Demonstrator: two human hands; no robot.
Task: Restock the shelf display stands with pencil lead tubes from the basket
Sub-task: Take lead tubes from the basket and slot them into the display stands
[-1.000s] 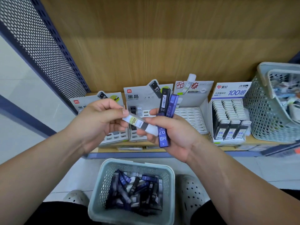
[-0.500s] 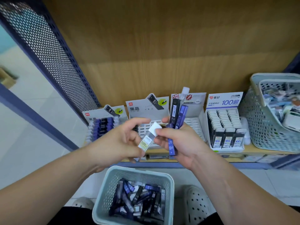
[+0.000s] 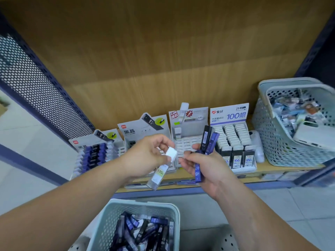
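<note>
My left hand (image 3: 145, 156) pinches a clear plastic lead tube with a white cap (image 3: 163, 171) near its capped end, and the tube hangs tilted. Just beside it, my right hand (image 3: 204, 171) curls round a slim black tube (image 3: 206, 138) and a blue tube marked HB (image 3: 213, 142), upright before the grey cardboard display stands (image 3: 188, 120) on the wooden shelf (image 3: 272, 169). Below, the pale perforated plastic basket (image 3: 145, 202) holds heaped blue and black lead tubes (image 3: 143, 230).
</note>
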